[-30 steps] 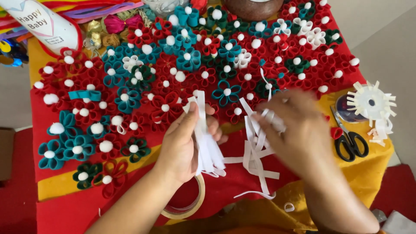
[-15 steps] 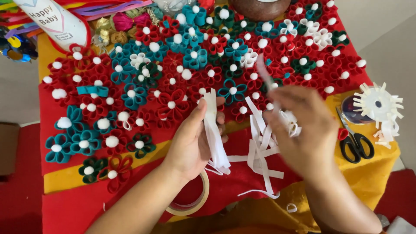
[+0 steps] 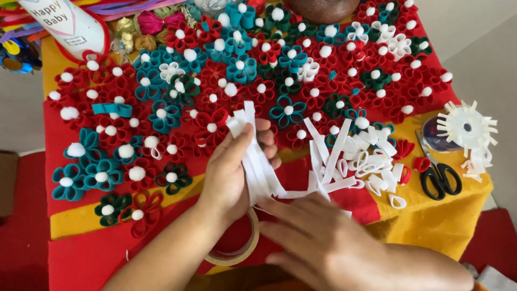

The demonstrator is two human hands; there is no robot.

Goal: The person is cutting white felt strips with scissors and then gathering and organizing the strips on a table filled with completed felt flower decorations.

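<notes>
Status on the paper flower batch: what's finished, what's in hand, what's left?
Done: dozens of red, teal and green looped flowers with white pompom centres cover the table, plus one white flower at the right. In hand: left hand grips a bundle of white strips; right hand sits below it. Left: loose white strips and loops beside the scissors.

Just one view here: the table (image 3: 441,226) is looked down on steeply from head height, close in, facing forward over both forearms, its far edge cut off.
</notes>
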